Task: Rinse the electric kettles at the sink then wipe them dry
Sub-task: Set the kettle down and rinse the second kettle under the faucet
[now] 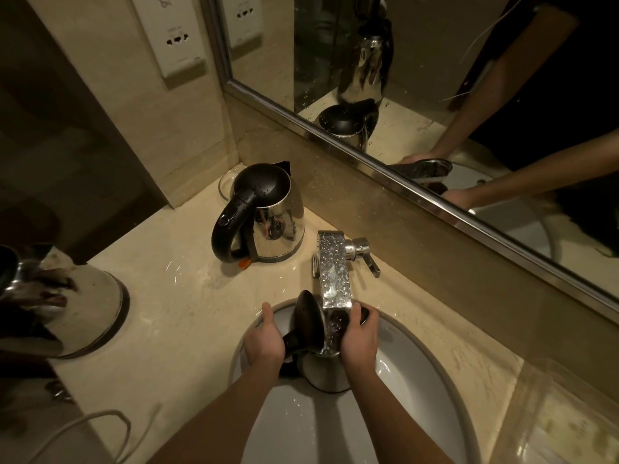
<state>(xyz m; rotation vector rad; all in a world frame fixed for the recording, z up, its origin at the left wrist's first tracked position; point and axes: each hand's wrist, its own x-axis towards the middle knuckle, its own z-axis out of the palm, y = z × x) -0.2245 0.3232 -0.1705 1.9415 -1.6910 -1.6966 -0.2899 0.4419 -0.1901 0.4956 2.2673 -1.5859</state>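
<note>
Stainless steel and black plastic make up the kettle in hand (324, 375). It is held inside the white sink basin (432, 370), directly under the outlet of the square chrome faucet (335, 272). Its hinged lid (307, 317) stands open on the left side of the spout. The open mouth faces up toward the outlet and the base lies nearer the person, so the long axis seems to lean away from them. A glint below the outlet looks like water falling into the mouth.

The left hand (264, 341) grips the black handle (294, 343), fingers (268, 314) wrapped round it. The right hand (360, 336) holds the opposite side of the body near the rim, its fingers (364, 315) curled over the far edge. The kettle thus lies between the two hands, with the handle to the left.

To swirl or tip out the water, the pour would most likely pivot on the left hand. The right hand is nearer the faucet lever (370, 259).

A second kettle (268, 219), lid closed and beaded with drops, stands on the desk (174, 306) by the mirror (435, 95). A third kettle (77, 306) sits at the far left.
</note>
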